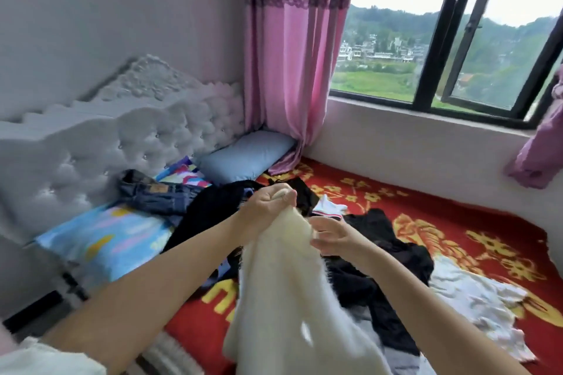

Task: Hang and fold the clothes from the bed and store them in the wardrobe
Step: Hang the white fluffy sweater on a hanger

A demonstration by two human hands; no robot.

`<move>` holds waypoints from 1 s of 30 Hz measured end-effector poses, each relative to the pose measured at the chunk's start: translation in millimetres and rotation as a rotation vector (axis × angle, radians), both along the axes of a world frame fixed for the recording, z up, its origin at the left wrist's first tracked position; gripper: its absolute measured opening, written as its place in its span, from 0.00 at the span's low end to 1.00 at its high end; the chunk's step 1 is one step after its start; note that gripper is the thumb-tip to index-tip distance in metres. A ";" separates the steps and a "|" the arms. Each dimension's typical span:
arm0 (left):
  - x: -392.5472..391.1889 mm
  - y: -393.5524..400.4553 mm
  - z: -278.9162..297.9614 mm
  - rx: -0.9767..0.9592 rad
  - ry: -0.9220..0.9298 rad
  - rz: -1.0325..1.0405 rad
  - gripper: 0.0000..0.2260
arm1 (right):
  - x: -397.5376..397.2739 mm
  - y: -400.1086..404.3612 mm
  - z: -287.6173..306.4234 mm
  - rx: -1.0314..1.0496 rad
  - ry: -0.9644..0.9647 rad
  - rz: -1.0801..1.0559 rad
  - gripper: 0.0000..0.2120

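The left hand [268, 202] is raised above the bed, its fingers [286, 192] curled tightly into a fist round the top edge of a cream fuzzy garment [283, 292]. The right hand [332, 236] sits just beside and below it; its fingers are loosely bent and only partly closed, the tips touching the garment's upper right edge. Whether they pinch the fabric cannot be told.

The cream garment hangs from the left hand down toward the camera, in front of both forearms. Its surface is soft and fluffy, with long vertical folds. Motion blur hides finer detail.

The bed carries a red blanket [457, 240] with a yellow floral pattern. On it, behind the hands, lies a heap of black clothes [380, 256]. A white crumpled garment [481, 298] lies to the right of the heap. A small white item with a striped edge [330, 208] lies beyond the hands. Folded blue jeans [152, 195] rest on a colourful pillow [103, 240] near the white tufted headboard [91, 155]. A pale blue pillow [246, 155] lies in the corner under a pink curtain [289, 55].
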State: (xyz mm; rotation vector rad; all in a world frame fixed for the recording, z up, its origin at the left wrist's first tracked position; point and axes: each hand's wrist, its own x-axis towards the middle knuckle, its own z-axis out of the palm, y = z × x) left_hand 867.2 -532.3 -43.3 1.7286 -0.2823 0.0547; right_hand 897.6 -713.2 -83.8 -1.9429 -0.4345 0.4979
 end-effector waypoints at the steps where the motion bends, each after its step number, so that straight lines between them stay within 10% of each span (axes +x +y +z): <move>1: -14.5 23.4 -3.0 -0.018 -0.012 0.073 0.13 | -4.7 25.9 -3.0 -0.047 -0.044 0.113 0.19; 11: -219.6 218.3 5.0 -0.200 -0.151 0.783 0.16 | -113.8 237.1 -14.2 0.266 -0.866 0.394 0.07; 15: -321.7 278.3 17.3 0.113 -0.089 0.895 0.20 | -179.4 311.2 0.8 0.188 -0.804 0.600 0.06; 20: -420.3 329.3 26.0 0.749 0.495 0.685 0.15 | -247.7 399.9 3.4 0.079 -0.839 0.802 0.19; 25: -504.6 375.4 20.9 1.056 0.831 0.677 0.21 | -317.2 480.8 10.9 0.082 -0.803 1.018 0.12; 30: -604.9 434.1 22.5 1.018 0.804 1.164 0.18 | -382.8 569.2 37.6 0.191 -0.813 1.263 0.10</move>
